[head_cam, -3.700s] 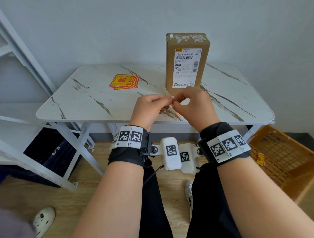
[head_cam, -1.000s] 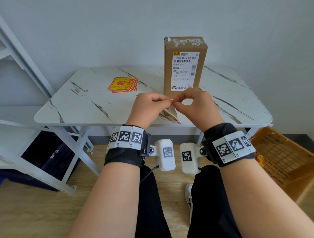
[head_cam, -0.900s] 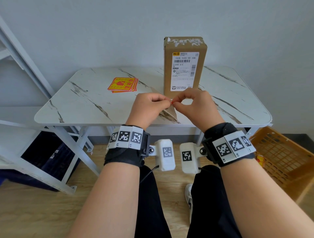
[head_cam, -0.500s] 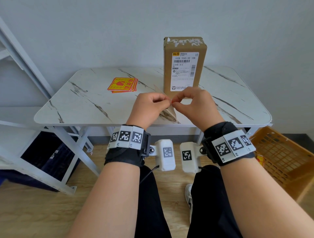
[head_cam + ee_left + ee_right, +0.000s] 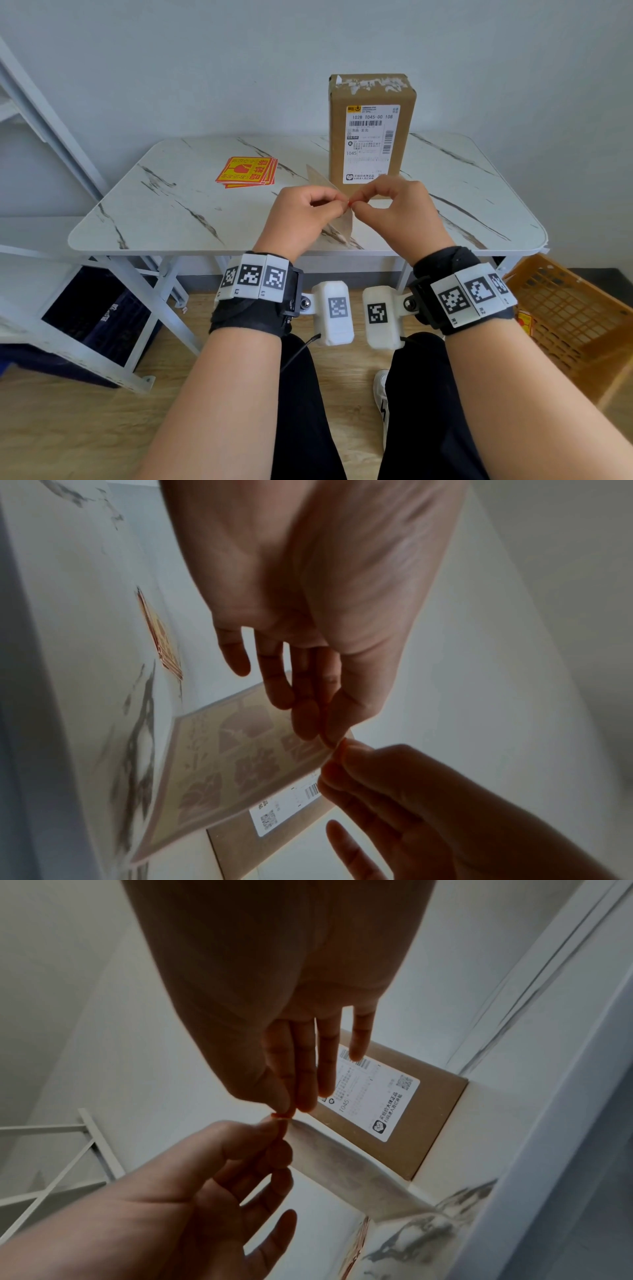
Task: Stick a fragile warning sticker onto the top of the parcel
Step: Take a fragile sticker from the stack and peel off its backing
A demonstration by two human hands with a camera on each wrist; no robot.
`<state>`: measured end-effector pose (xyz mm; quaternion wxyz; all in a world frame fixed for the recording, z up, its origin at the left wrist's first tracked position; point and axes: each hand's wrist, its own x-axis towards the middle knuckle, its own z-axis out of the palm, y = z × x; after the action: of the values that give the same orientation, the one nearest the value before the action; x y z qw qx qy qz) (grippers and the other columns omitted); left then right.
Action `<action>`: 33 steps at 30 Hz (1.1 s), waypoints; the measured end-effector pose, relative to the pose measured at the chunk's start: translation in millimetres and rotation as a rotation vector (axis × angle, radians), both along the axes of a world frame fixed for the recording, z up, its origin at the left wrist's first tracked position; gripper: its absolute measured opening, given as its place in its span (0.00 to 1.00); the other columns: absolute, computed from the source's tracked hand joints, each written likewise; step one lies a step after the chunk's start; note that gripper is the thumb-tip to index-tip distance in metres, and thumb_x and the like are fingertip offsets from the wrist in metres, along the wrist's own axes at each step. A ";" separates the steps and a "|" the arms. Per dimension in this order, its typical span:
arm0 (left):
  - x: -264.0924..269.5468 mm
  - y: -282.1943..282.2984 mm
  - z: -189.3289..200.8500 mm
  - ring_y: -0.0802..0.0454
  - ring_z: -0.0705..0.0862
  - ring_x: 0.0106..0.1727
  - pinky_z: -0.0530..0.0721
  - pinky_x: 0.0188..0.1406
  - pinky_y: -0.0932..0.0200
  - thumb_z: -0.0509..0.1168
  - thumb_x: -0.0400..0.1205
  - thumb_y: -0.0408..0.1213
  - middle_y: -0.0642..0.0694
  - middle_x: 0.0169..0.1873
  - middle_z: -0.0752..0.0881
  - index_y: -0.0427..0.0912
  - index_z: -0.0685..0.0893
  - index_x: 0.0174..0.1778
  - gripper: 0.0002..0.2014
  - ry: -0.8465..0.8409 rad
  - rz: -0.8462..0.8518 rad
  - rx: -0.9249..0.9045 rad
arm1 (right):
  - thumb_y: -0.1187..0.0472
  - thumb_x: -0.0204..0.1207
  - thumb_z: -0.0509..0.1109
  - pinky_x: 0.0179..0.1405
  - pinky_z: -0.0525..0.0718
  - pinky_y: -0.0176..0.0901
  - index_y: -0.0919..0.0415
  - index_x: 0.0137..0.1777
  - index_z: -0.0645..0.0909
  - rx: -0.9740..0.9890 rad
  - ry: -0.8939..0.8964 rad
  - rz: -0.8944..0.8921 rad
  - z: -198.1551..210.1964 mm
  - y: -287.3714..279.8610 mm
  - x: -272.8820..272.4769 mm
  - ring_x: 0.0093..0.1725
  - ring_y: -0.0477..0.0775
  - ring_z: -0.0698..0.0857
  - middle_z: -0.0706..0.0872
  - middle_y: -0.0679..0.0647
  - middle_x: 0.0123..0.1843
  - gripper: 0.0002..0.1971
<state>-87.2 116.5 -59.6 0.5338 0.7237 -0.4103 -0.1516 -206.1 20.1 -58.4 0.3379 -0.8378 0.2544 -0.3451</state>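
Marble table (image 5: 164,212) | left hand (image 5: 301,219), right hand (image 5: 397,216): fingers pinch sticker (image 5: 219,767) corner

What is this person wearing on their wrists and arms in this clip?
Both forearms are bare, no sleeves. Each wrist has a black strap carrying a white band of square black-and-white code tags. A white camera box with its own tag sticks out from each strap; a thin black cable hangs from the left one.
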 end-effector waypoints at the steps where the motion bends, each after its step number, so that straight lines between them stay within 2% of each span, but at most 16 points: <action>1: 0.1 -0.2 0.6 0.78 0.82 0.33 0.76 0.37 0.86 0.71 0.78 0.34 0.58 0.36 0.88 0.46 0.92 0.44 0.05 -0.013 -0.003 0.002 | 0.63 0.72 0.74 0.45 0.73 0.13 0.60 0.42 0.89 0.031 -0.011 -0.001 0.7 -0.8 -0.4 0.44 0.39 0.83 0.88 0.45 0.41 0.03; 5: -1.7 -1.7 3.2 0.77 0.82 0.33 0.75 0.37 0.85 0.70 0.79 0.34 0.55 0.36 0.88 0.43 0.92 0.47 0.06 -0.085 -0.013 0.010 | 0.59 0.72 0.76 0.41 0.73 0.13 0.60 0.39 0.87 0.119 -0.050 -0.012 2.1 -3.3 -1.6 0.38 0.26 0.81 0.86 0.43 0.37 0.05; 8: -3.5 -3.3 4.0 0.71 0.83 0.36 0.75 0.37 0.86 0.69 0.79 0.33 0.53 0.37 0.88 0.42 0.92 0.48 0.07 -0.132 -0.012 0.015 | 0.59 0.72 0.77 0.41 0.73 0.13 0.63 0.39 0.88 0.114 -0.051 -0.019 2.6 -4.1 -2.4 0.39 0.30 0.81 0.87 0.47 0.39 0.07; 10: -4.5 -4.2 3.3 0.72 0.82 0.35 0.74 0.37 0.86 0.69 0.79 0.33 0.55 0.36 0.87 0.42 0.92 0.48 0.07 -0.142 -0.017 0.022 | 0.59 0.72 0.77 0.42 0.73 0.13 0.64 0.39 0.88 0.111 -0.052 -0.024 3.0 -4.4 -3.1 0.40 0.30 0.81 0.87 0.48 0.39 0.07; 13: -4.3 -5.4 2.2 0.77 0.81 0.32 0.74 0.37 0.85 0.70 0.78 0.32 0.59 0.33 0.86 0.43 0.92 0.46 0.06 -0.144 -0.016 0.012 | 0.60 0.71 0.77 0.41 0.72 0.12 0.62 0.38 0.88 0.117 -0.057 -0.029 2.6 -5.3 -3.3 0.36 0.24 0.80 0.86 0.44 0.36 0.06; 20: -2.7 -5.6 4.7 0.67 0.82 0.38 0.75 0.36 0.85 0.69 0.79 0.34 0.55 0.37 0.87 0.45 0.92 0.46 0.06 -0.132 -0.026 0.025 | 0.61 0.71 0.76 0.36 0.71 0.12 0.59 0.36 0.87 0.105 -0.035 -0.046 3.9 -5.5 -2.6 0.34 0.21 0.78 0.83 0.38 0.34 0.04; 24: -2.2 -6.8 5.6 0.74 0.82 0.33 0.74 0.35 0.85 0.69 0.79 0.34 0.61 0.34 0.86 0.46 0.91 0.44 0.05 -0.096 -0.014 0.015 | 0.63 0.71 0.73 0.32 0.72 0.17 0.58 0.34 0.84 0.103 -0.049 -0.057 3.2 -3.2 0.0 0.30 0.26 0.78 0.81 0.40 0.31 0.06; 26: -1.7 -6.7 6.3 0.77 0.80 0.31 0.74 0.34 0.85 0.69 0.79 0.35 0.61 0.32 0.85 0.46 0.91 0.43 0.04 -0.089 -0.005 0.008 | 0.61 0.72 0.72 0.31 0.72 0.19 0.56 0.34 0.82 0.113 -0.057 -0.069 1.3 -3.6 1.7 0.29 0.29 0.78 0.80 0.40 0.29 0.06; 30: 4.3 -4.3 5.9 0.71 0.78 0.31 0.73 0.31 0.82 0.67 0.79 0.35 0.58 0.32 0.83 0.46 0.88 0.41 0.05 -0.070 0.042 -0.015 | 0.61 0.74 0.71 0.31 0.72 0.22 0.58 0.36 0.82 0.136 -0.060 -0.094 -2.3 -6.6 1.8 0.29 0.33 0.77 0.81 0.41 0.31 0.05; 33: 8.2 -2.7 6.2 0.65 0.75 0.29 0.70 0.25 0.80 0.64 0.80 0.34 0.56 0.30 0.79 0.42 0.85 0.41 0.05 -0.060 0.089 -0.018 | 0.63 0.74 0.69 0.33 0.74 0.31 0.61 0.39 0.83 0.176 -0.073 -0.112 -1.9 -8.2 0.8 0.31 0.41 0.77 0.84 0.49 0.35 0.04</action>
<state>-78.9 113.8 -53.4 0.5341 0.7405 -0.3948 -0.1022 -205.3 11.8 -60.3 0.3993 -0.7765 0.3175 -0.3699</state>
